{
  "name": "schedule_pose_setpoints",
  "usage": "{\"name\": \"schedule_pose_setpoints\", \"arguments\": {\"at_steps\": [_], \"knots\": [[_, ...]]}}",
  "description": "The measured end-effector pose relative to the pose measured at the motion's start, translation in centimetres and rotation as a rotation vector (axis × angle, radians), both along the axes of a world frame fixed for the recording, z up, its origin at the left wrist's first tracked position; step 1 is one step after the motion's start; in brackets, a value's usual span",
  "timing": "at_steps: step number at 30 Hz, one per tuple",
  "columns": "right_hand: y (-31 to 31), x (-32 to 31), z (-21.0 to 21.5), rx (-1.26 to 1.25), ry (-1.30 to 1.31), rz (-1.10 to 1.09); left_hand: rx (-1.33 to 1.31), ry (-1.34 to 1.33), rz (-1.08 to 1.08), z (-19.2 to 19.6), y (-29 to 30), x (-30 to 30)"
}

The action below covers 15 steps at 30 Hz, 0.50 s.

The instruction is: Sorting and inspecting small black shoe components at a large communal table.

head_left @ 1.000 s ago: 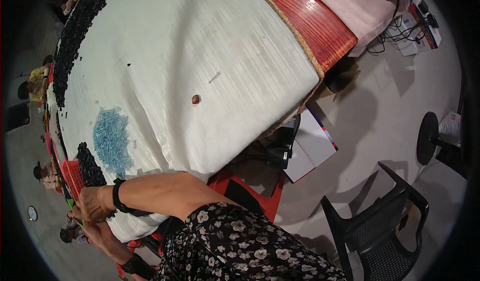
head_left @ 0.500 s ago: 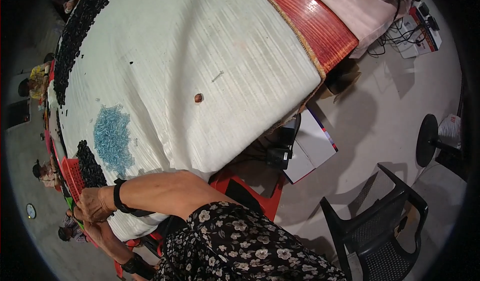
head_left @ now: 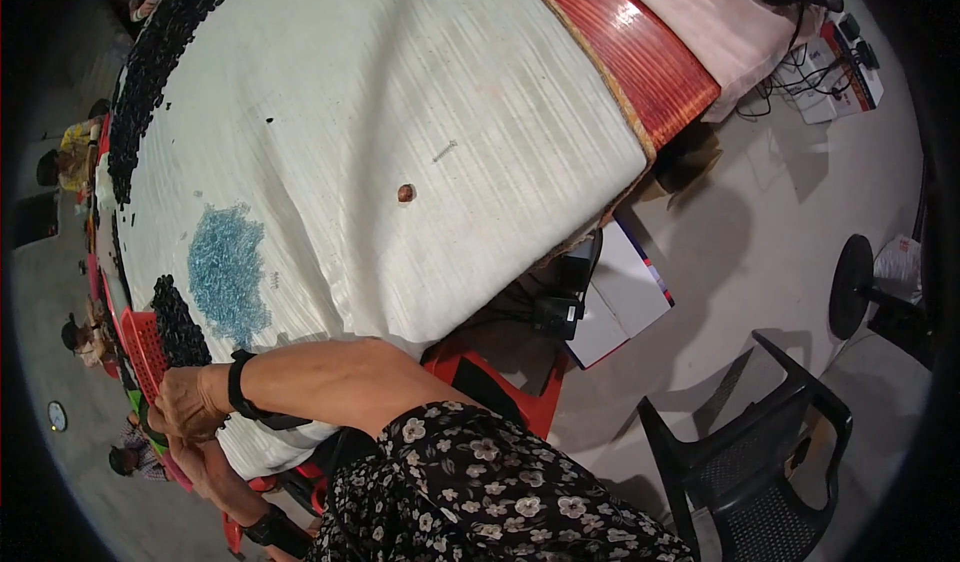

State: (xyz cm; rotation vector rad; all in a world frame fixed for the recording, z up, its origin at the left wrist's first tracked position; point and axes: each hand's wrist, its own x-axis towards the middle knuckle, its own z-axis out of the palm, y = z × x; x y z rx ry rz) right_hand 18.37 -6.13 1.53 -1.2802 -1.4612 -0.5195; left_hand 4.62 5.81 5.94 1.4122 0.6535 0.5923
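My right hand [head_left: 188,402] reaches across to the far left, its fingers curled and closed. Whatever it may hold is hidden. Just below and touching it is my left hand [head_left: 188,454], whose fingers are mostly covered by the right. Beside both hands stands a red slotted plastic basket [head_left: 145,347]. A pile of small black pieces [head_left: 180,327] lies next to the basket on the white-covered table [head_left: 400,82]. Farther in is a heap of small clear blue pieces [head_left: 228,272].
A band of black pieces [head_left: 165,57] runs along the table's far left edge. A small brown round object [head_left: 405,193] and a thin clear strip [head_left: 445,151] lie mid-table. A dark plastic chair [head_left: 755,462] and a red stool [head_left: 500,387] stand nearby. Other people sit along the left.
The whole view has shifted slightly. My hands stay together beside the red basket, with only slight movement.
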Motion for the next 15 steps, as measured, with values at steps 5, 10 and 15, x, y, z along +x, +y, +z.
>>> {"name": "schedule_pose_setpoints", "arguments": {"at_steps": [5,10,15], "knots": [[-0.2,-0.1,0.2,-0.058,0.002,0.067,-0.046,0.037,0.046,0.6,-0.9,0.1],[1.4,-1.2,-0.3,0.054,0.008,0.042,-0.120,-0.042,-0.043,-0.2,0.2,-1.7],[1.6,-1.0,-1.0,0.045,-0.059,0.046,-0.201,-0.167,-0.094,-1.9,-1.9,-1.3]]}}
